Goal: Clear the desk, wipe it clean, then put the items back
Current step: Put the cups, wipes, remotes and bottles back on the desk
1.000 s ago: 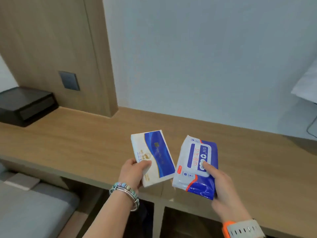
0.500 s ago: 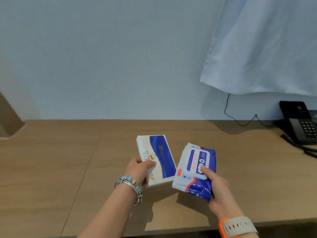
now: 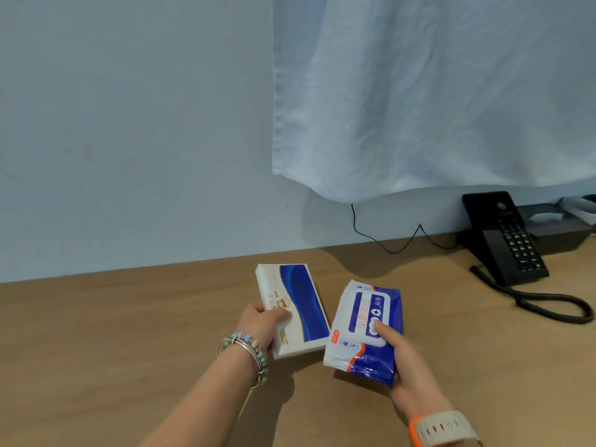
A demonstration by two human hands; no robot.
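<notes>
My left hand (image 3: 263,324) grips a white and blue tissue pack (image 3: 295,304) by its near left edge, thumb on top. Just to its right, my right hand (image 3: 398,353) holds a blue and white wet wipe pack (image 3: 362,321) from below, thumb pressed on its label. Both packs hang a little above the wooden desk (image 3: 113,333), near its middle, casting shadows on it.
A black desk phone (image 3: 506,240) with a coiled cord (image 3: 548,301) stands at the back right against the wall. A thin black cable (image 3: 387,240) runs along the wall behind. A white cloth (image 3: 435,91) hangs above the desk's right half.
My view has swung right along the desk, from the wooden panel and black box to the phone and hanging cloth. Both hands still carry the same packs, side by side.
</notes>
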